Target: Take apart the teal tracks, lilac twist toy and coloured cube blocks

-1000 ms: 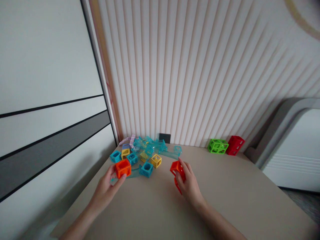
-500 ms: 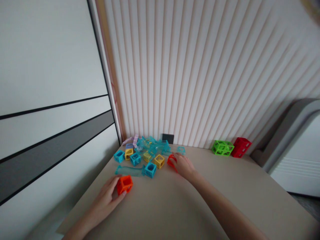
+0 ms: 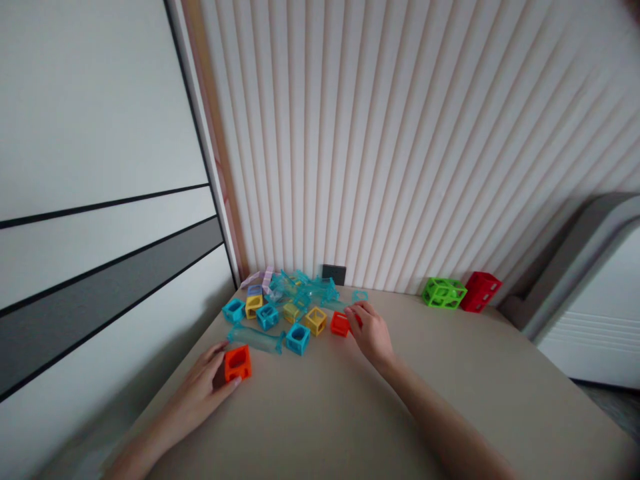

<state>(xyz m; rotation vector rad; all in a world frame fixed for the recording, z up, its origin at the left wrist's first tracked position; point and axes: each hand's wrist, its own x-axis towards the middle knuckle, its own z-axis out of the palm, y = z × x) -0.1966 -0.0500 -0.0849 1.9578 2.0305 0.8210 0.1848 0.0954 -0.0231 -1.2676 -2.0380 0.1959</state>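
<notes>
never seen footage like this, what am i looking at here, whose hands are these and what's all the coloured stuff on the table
This is one picture from a camera worn on a person's head, looking forward and down, so the two bare arms reaching in from the bottom are that person's own. No machine is involved.

The left hand rests on the beige table with its fingers around an orange hollow cube. The right hand reaches further out and touches a second, red-orange cube.

Beyond them, near the ribbed wall, lies a heap of small toy blocks: blue and yellow hollow cubes and clear turquoise pieces. Off to the right stand a green cage-like cube and a red one, side by side.
</notes>
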